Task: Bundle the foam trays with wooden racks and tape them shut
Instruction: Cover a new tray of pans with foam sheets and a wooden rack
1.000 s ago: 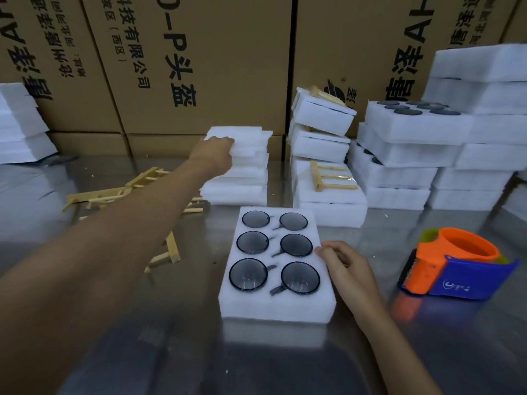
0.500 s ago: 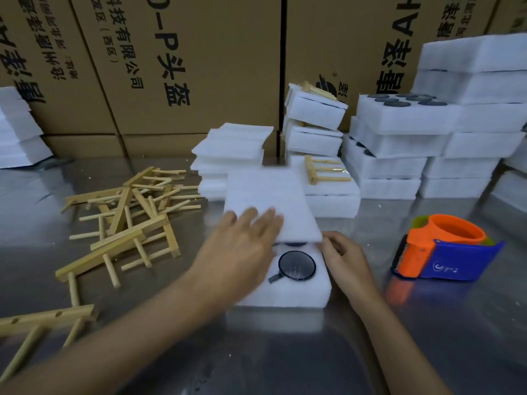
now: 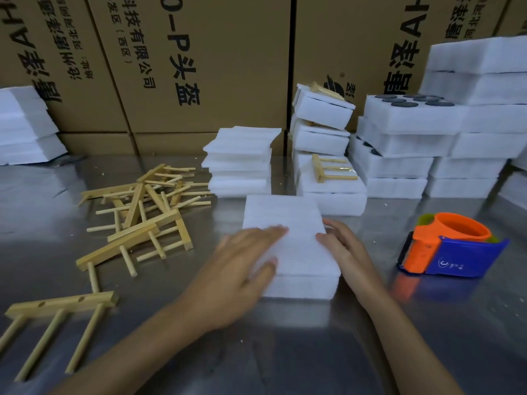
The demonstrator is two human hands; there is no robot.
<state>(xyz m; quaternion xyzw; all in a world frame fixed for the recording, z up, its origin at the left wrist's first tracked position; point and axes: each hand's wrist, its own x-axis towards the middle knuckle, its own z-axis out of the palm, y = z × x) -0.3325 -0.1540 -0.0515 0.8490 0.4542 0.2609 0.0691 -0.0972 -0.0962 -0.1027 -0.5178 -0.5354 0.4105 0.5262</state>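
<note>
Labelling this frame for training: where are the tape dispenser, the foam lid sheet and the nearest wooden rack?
tape dispenser [image 3: 453,246]: head view, orange body.
foam lid sheet [image 3: 285,215]: head view, bare top face.
nearest wooden rack [image 3: 61,305]: head view, crossbar.

Foam tray [image 3: 302,285] capped with a white foam sheet [image 3: 288,232].
We see wooden racks [image 3: 142,212] heaped loosely just to its left.

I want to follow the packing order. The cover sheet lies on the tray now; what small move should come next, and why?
Probably the left hand should reach for a wooden rack from the pile beside it. The foam sheet already covers the tray, no rack lies on it, and the right hand steadies its edge.
</note>
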